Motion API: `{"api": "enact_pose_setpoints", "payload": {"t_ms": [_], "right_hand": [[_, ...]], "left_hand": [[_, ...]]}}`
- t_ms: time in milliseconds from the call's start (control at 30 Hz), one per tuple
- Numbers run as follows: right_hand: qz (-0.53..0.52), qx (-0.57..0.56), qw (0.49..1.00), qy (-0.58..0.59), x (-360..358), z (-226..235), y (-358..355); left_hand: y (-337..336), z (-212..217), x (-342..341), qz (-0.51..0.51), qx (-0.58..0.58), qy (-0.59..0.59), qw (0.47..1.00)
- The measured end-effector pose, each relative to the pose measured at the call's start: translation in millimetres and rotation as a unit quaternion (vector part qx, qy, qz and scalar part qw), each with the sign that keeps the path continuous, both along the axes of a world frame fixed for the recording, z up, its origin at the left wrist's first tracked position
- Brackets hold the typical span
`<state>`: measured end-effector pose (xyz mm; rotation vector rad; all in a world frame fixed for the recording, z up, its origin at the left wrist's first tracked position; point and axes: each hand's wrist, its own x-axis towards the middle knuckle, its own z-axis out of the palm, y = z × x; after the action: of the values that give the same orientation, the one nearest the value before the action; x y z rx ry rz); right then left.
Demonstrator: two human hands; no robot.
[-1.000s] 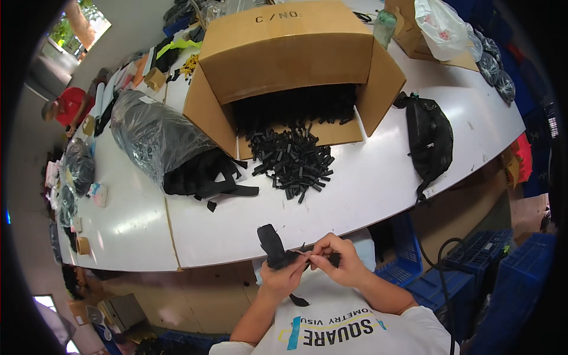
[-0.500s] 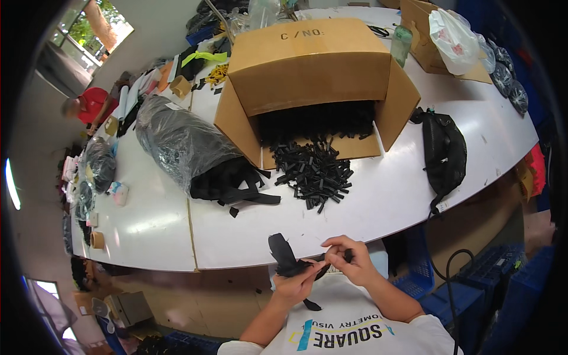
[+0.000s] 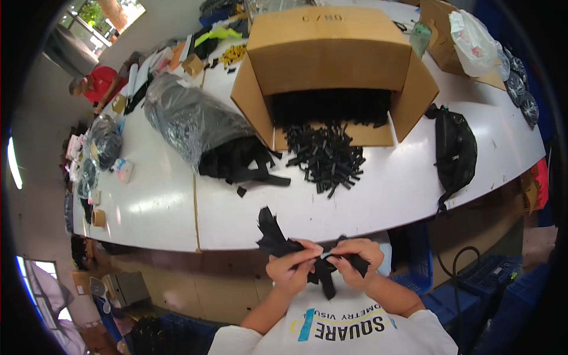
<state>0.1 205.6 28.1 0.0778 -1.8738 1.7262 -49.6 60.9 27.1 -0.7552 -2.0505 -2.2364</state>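
Observation:
My left hand [image 3: 289,269] is closed on a bundle of black fabric strips [image 3: 272,235]. Some ends stick up past the fingers and others hang below. Close beside it, my right hand [image 3: 362,255] pinches a black fabric piece [image 3: 358,266], with fingertips almost meeting the left ones. Both hands are in front of the table's near edge, above my lap. Beyond them, a pile of short black pieces [image 3: 326,160] spills from an open cardboard box [image 3: 328,50]. Left of the pile, a clear plastic bag [image 3: 189,112] has long black strips [image 3: 236,163] coming out of its mouth.
The white table [image 3: 248,207] curves across the view. A black pouch [image 3: 455,151] lies at the right, near a white plastic bag [image 3: 473,44]. A tape roll [image 3: 98,218] sits at the left. Blue crates [image 3: 417,260] stand below. A person in red [image 3: 99,84] is at the far left.
My hands have come together, thumbs and fingertips now pinching at the fabric between them. More black strip hangs below. The table and box sit slightly higher and further right in view.

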Motion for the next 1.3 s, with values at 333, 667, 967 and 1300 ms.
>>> {"api": "enact_pose_setpoints", "payload": {"t_ms": [333,667,967,1300], "right_hand": [[0.077,0.199,0.975,0.058,2,15,10],[0.080,0.288,0.954,-0.015,16,23,15],[0.102,0.132,0.985,-0.030,19,12,11],[0.080,0.139,0.987,0.000,19,7,7]], "left_hand": [[-7,-1,3,-0.056,0.005,0.025,0.998],[-9,-12,0,-0.131,-0.015,0.088,0.987],[-20,-17,10,-0.202,0.032,-0.160,0.966],[-2,-10,0,-0.170,-0.039,0.052,0.983]]}}
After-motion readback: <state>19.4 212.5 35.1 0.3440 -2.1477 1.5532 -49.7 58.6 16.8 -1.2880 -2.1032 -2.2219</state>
